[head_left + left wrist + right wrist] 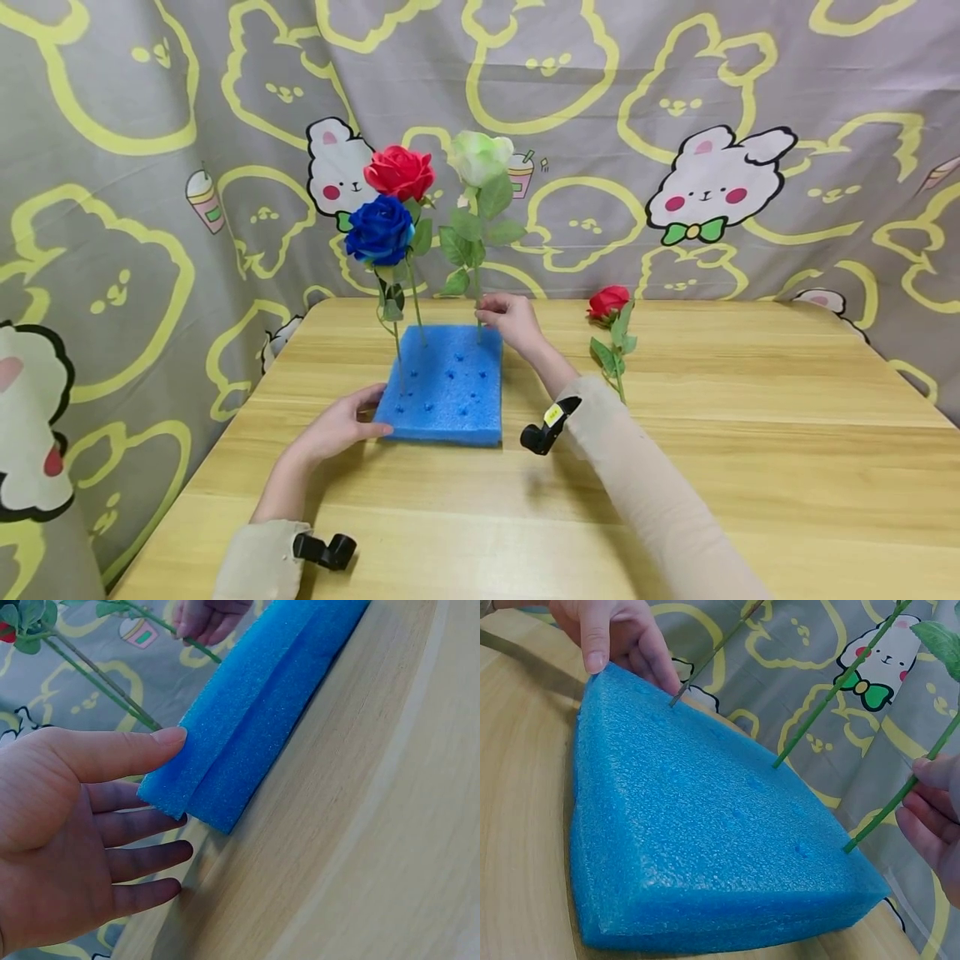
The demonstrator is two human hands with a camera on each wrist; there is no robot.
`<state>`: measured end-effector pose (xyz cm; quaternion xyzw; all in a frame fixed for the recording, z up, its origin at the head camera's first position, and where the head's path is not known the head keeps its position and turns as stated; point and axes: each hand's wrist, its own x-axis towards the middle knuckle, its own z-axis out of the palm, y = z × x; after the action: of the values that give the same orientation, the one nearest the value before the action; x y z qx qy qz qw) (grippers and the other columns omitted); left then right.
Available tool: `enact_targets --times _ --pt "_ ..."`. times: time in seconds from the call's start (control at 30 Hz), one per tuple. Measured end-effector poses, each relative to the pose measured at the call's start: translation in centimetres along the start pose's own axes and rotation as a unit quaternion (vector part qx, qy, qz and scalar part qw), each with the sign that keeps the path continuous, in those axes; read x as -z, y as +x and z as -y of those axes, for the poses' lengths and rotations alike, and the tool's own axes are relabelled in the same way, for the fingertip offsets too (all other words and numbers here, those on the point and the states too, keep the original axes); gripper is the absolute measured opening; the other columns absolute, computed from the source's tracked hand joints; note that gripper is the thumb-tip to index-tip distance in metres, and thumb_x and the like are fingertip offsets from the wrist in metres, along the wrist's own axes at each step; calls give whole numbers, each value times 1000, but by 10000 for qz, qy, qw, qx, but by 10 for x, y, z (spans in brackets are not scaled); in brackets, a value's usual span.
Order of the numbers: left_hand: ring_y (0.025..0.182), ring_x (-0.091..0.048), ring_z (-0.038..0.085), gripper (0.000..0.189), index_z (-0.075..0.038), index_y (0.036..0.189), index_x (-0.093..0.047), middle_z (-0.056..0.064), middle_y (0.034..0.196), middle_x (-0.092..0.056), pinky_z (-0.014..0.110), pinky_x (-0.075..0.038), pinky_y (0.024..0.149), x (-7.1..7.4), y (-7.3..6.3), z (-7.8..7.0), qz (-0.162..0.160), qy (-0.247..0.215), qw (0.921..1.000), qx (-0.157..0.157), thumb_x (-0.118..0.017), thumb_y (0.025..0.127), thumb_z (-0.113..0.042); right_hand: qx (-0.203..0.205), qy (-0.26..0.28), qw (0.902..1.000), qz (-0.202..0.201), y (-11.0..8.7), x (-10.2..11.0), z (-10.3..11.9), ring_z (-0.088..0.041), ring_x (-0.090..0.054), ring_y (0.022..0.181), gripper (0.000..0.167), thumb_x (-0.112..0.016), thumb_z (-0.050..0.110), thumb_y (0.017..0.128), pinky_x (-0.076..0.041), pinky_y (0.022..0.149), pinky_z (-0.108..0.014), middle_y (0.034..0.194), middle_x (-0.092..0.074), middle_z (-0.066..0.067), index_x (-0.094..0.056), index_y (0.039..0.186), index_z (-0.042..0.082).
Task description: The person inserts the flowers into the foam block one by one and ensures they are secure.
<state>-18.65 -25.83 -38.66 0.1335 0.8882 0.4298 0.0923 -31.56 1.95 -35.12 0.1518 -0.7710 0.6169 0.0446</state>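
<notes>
A blue foam block [438,383] dotted with small holes lies on the table. My left hand [341,427] is at its near left corner, thumb against the edge; in the left wrist view the other fingers [142,825] extend beside and below that corner. At the far right corner my right hand [513,321] pinches the green stem of a pale green-white rose [482,158] between thumb and fingertips. The right wrist view has this stem [885,810] upright with its lower end in the foam. A blue rose [380,232] and a red rose [400,172] stand in the block's left side.
Another red rose [609,303] lies on the wooden table [750,400], right of the block. Behind the table hangs a grey curtain [570,167] with cartoon prints. Black wrist cameras [324,550] sit at both sleeves.
</notes>
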Motion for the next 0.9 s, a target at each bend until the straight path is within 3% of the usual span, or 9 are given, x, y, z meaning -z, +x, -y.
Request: enact_targets --times 0.27,0.6,0.9 --pt "122 -40 41 74 7 139 -32 27 134 -43 53 -33 100 -1 1 1 8 1 10000 -15 -70 83 -23 -70 248 9997 17 -2 2 -5 -19 -63 80 19 -63 3 86 -54 71 -29 99 -65 -20 -64 100 -10" --pt "121 -42 41 74 7 139 -33 27 133 -44 53 -33 100 0 0 -1 -33 39 10000 -46 -70 83 -23 -241 375 9990 61 -4 10 -7 -28 -63 88 22 -61 5 88 -54 73 -32 102 -64 -21 -63 105 -9" --pt "121 -42 41 74 7 139 -32 27 133 -44 54 -33 100 0 -1 -1 -21 48 10000 -14 -69 83 -24 -325 580 9978 67 -6 23 -12 -28 -63 89 28 -60 5 88 -52 80 -42 105 -63 -25 -60 111 -11"
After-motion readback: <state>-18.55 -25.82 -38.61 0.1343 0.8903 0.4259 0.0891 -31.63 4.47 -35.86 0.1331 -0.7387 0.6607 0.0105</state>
